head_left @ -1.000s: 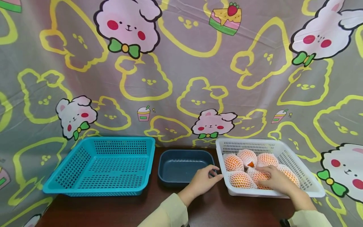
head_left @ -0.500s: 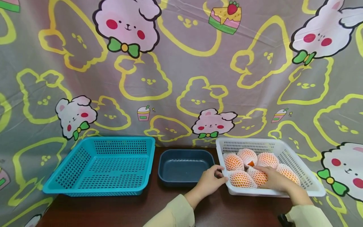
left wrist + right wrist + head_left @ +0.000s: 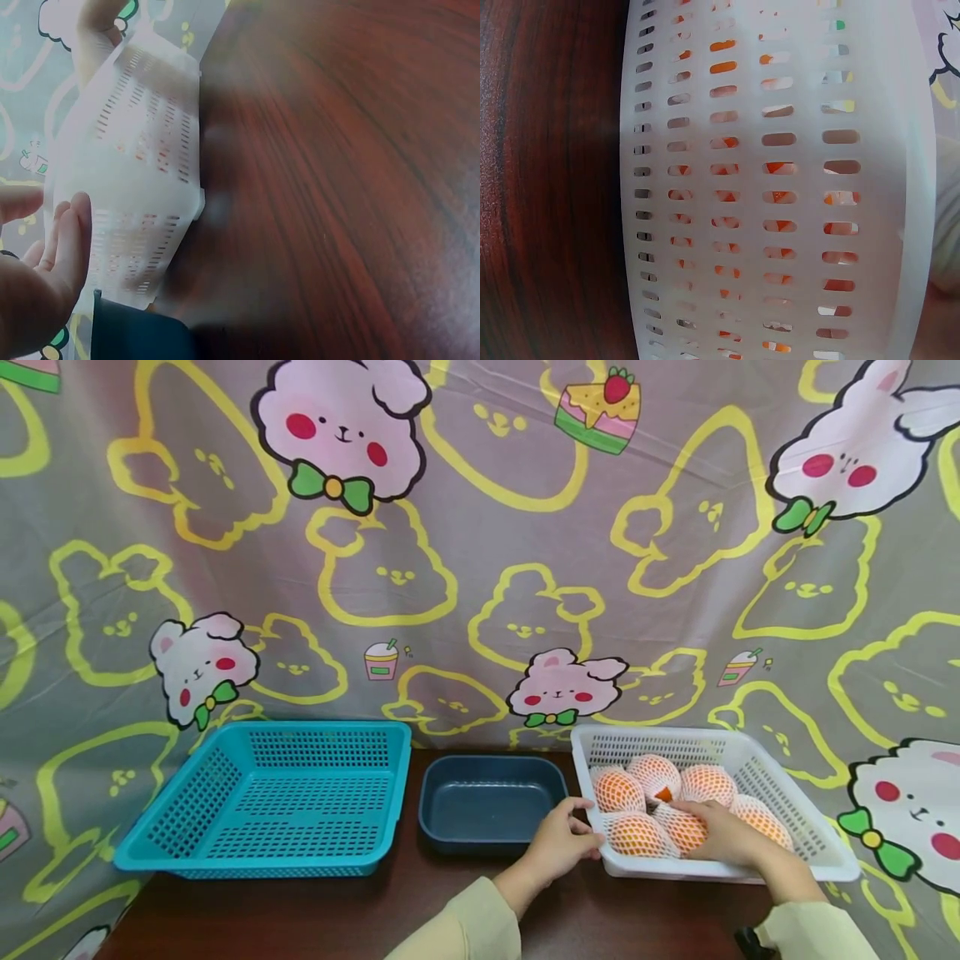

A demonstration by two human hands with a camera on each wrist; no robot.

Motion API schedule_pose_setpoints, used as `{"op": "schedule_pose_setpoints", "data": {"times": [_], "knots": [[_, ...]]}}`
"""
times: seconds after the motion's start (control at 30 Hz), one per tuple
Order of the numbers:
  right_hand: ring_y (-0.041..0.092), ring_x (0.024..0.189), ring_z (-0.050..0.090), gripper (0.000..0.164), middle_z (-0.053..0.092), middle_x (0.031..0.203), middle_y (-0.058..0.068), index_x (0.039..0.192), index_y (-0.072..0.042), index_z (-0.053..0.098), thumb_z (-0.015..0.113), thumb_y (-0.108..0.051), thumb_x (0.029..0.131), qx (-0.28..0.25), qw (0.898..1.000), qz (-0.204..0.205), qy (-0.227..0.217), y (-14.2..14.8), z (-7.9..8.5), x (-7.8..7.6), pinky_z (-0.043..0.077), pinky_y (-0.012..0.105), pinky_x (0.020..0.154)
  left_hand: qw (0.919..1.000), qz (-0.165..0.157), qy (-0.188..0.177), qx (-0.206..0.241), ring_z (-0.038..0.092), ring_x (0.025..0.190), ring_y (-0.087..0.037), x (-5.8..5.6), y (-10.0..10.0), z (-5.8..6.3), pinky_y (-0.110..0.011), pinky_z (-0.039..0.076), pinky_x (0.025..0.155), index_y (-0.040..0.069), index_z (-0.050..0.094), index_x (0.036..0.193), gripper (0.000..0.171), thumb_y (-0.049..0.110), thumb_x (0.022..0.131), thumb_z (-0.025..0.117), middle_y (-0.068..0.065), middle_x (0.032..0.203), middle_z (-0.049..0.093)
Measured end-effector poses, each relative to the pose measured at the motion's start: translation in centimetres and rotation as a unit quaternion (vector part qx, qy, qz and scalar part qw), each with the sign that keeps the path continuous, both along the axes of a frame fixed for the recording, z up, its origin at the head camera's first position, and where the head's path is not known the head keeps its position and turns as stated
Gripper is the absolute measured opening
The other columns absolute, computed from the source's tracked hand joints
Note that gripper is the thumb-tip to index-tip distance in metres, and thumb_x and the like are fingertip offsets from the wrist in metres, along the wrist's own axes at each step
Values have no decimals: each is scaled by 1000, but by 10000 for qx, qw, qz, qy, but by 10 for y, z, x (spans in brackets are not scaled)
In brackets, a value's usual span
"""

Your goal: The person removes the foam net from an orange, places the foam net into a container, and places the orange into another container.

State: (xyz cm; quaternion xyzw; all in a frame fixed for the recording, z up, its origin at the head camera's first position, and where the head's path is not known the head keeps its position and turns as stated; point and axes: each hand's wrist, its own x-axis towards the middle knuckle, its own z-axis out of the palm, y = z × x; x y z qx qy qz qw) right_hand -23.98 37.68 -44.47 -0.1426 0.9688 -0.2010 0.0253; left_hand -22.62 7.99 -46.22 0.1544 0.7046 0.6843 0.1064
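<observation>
In the head view, several oranges in white foam nets fill the left and middle of a white plastic basket point(image 3: 817, 847). My right hand point(image 3: 731, 835) reaches over the basket's near rim and holds a netted orange point(image 3: 684, 828) in the front row, fingers over its top. The thumb is hidden. In the right wrist view the basket wall point(image 3: 742, 187) hides most of this hand. My left hand point(image 3: 558, 839) is at the basket's left edge, fingertips at the rim. The left wrist view shows its fingers point(image 3: 71, 240) fairly straight beside the slotted wall point(image 3: 142, 142).
A dark blue rectangular tub point(image 3: 491, 810) stands left of the white basket, partly behind my left hand. Farther left is a teal slotted basket point(image 3: 300, 810). All stand on a dark brown table point(image 3: 300, 918) against a cartoon-printed curtain point(image 3: 450, 552).
My left hand has moved right, from over the blue tub's corner to the white basket's rim. My right hand has shifted slightly right around the front orange, which shows more now.
</observation>
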Motion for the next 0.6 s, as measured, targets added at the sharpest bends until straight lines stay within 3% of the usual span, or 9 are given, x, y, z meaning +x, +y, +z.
{"op": "schedule_pose_setpoints", "data": {"times": [0.07,0.2,0.6], "knots": [[54,111,54,73,59,117,33,130,5,63,93,-15,66,6,10000,25,50,0,0,0,46,69,88,9995,32,-211,239,68,64,-18,1,1,0,-43,61,71,-1,58,128,43,-9,88,72,-4,78,63],[54,112,53,73,59,118,34,128,6,63,93,-15,65,-16,9999,41,145,0,0,1,45,69,90,9983,90,-407,405,66,64,-16,3,3,1,-44,61,72,0,57,127,42,-11,89,71,-5,79,62],[52,109,55,74,60,115,32,128,7,63,93,-17,65,-28,9994,132,312,-1,3,3,47,66,88,9983,128,-454,329,67,64,-17,2,3,-1,-42,61,71,2,57,129,43,-9,90,72,-5,79,63]]}}
